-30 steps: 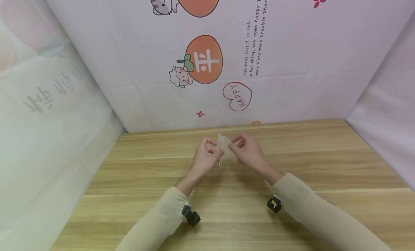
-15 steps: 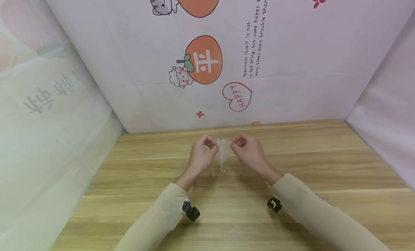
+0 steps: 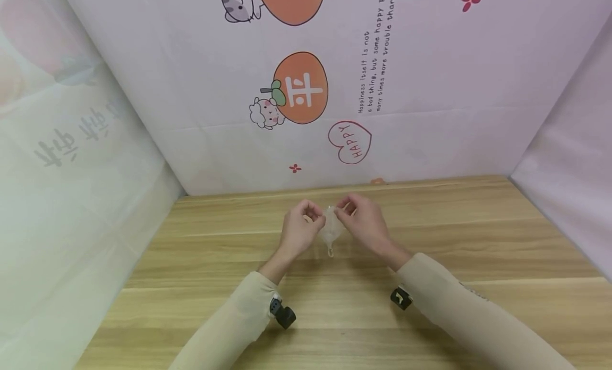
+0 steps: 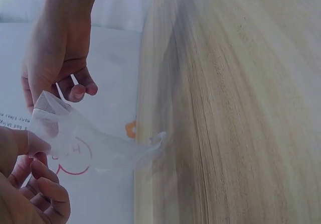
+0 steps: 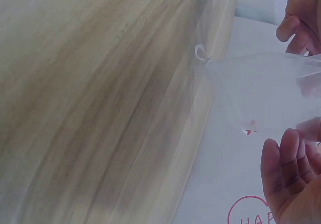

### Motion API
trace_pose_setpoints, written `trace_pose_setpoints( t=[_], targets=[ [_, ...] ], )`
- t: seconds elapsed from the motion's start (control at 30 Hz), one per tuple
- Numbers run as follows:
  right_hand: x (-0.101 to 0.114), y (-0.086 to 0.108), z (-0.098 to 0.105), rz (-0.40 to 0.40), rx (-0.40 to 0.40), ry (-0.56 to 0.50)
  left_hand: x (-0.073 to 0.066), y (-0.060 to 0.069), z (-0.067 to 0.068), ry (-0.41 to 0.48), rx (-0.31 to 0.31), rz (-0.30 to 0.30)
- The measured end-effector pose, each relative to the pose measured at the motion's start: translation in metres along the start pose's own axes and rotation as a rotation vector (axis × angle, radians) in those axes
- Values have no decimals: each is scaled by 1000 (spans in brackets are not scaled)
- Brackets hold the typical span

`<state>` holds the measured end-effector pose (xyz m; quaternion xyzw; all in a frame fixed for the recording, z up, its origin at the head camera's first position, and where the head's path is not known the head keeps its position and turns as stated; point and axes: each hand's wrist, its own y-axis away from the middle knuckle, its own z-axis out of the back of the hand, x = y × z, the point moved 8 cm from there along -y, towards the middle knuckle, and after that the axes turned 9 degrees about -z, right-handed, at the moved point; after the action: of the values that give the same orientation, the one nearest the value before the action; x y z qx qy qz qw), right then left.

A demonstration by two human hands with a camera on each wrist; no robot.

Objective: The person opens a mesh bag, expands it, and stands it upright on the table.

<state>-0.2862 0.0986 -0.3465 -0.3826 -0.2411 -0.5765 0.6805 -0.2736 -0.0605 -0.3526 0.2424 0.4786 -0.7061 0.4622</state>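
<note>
A small sheer white mesh drawstring bag (image 3: 331, 232) hangs over the table between my two hands. A string loop (image 3: 330, 252) dangles from its lower tip. My left hand (image 3: 300, 232) pinches the bag's upper left edge between thumb and fingers. On the opposite side, my right hand (image 3: 365, 224) pinches the upper right edge. The left wrist view shows the bag (image 4: 100, 138) as thin enough to see the wall print through it. In the right wrist view the bag (image 5: 256, 88) is stretched between the hands, partly cut off by the frame.
A wood-grain table (image 3: 334, 327) lies below the hands. Behind it stands a white wall sheet (image 3: 215, 93) with cartoon prints, and pale sheets (image 3: 71, 200) enclose the sides. Black wrist cameras (image 3: 283, 313) sit on both sleeves.
The left fingers have shifted from across the bag to its edge. The bag's looped tip has swung lower and slightly right. Most recently, the right hand has come closer to the left.
</note>
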Motion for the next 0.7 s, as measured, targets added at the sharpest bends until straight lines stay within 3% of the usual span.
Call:
trace_pose_setpoints(
  t=[0.43, 0.7],
  targets=[
    [2, 2, 1, -20, 22, -10, 1, 0, 0, 22, -7, -9],
    [-4, 1, 6, -68, 34, -107, 6, -3, 6, 112, -77, 17]
  ],
)
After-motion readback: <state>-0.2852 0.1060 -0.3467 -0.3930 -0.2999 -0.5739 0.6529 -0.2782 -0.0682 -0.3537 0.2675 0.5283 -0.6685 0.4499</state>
